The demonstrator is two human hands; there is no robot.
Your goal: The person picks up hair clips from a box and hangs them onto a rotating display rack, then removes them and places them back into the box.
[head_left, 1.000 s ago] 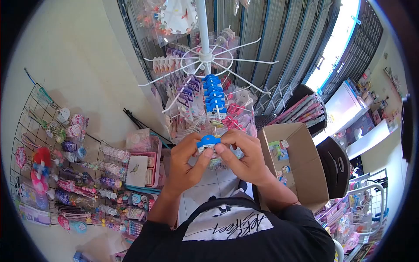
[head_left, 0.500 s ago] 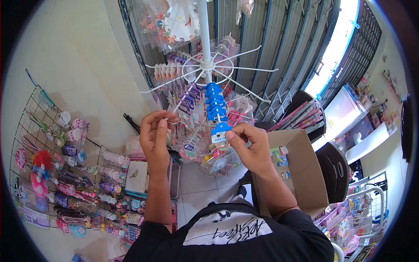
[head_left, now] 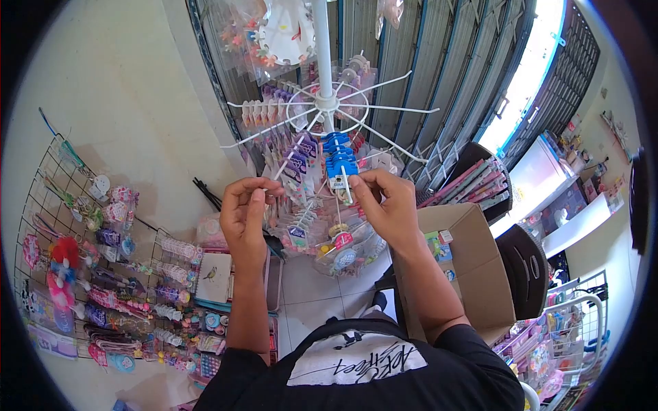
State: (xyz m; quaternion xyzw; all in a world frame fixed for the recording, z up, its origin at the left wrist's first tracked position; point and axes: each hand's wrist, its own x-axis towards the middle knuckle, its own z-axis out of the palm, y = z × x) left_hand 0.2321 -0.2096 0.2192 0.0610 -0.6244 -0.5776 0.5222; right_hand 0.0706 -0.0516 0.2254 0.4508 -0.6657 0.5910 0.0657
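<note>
A row of blue header cards (head_left: pixel 340 161) hangs on one white prong of the display rack (head_left: pixel 327 103), and the prong's end pokes out below the front card. My right hand (head_left: pixel 389 205) is closed, with thumb and forefinger at the right edge of the front card. To the left, my left hand (head_left: pixel 245 212) has its fingers curled by the tip of a neighbouring prong. What its fingertips hold, if anything, is too small to make out. Purple-carded packs (head_left: pixel 296 164) hang on that prong, beyond the fingers.
Below the rack hang several clear packs (head_left: pixel 339 250). An open cardboard box (head_left: pixel 480 264) stands right of my forearm, beside a dark chair (head_left: pixel 522 270). Wire grids with hair accessories (head_left: pixel 116 294) line the left wall. A folding metal gate (head_left: pixel 439 75) stands behind the rack.
My right hand has moved slightly up and left. The front blue card has slid back along its prong towards the others, uncovering the prong's end. My left hand has barely moved.
</note>
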